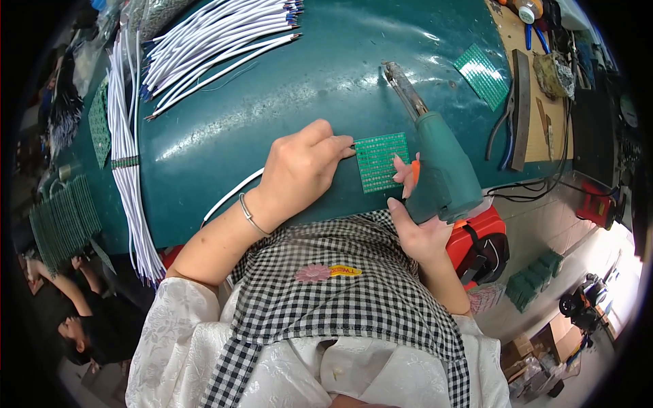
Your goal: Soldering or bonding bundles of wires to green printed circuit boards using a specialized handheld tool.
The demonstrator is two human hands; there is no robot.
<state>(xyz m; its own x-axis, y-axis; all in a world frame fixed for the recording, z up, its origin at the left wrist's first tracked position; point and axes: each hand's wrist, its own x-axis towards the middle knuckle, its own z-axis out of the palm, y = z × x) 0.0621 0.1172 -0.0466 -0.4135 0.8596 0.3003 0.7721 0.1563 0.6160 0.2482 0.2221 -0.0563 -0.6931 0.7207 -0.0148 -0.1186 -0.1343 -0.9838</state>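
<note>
My left hand (299,166) is closed in a pinch on the end of a white cable (235,189) at the left edge of a small green circuit board (381,163). The cable passes under the hand and comes out beside the wrist; its tip is hidden by my fingers. My right hand (418,228) is wrapped around a green soldering gun (449,166) with an orange trigger. Its long metal tip (407,92) points away from me, above and beyond the board, apart from it. The fingertips of my right hand are near the board's right edge.
White cables (224,41) lie at the far left, and a tied bundle (126,163) hangs over the near edge. Another green board (484,76) lies far right, near pliers (505,129) and a dark bar (520,109). A black cord (530,190) runs right. Another person (95,326) sits at lower left.
</note>
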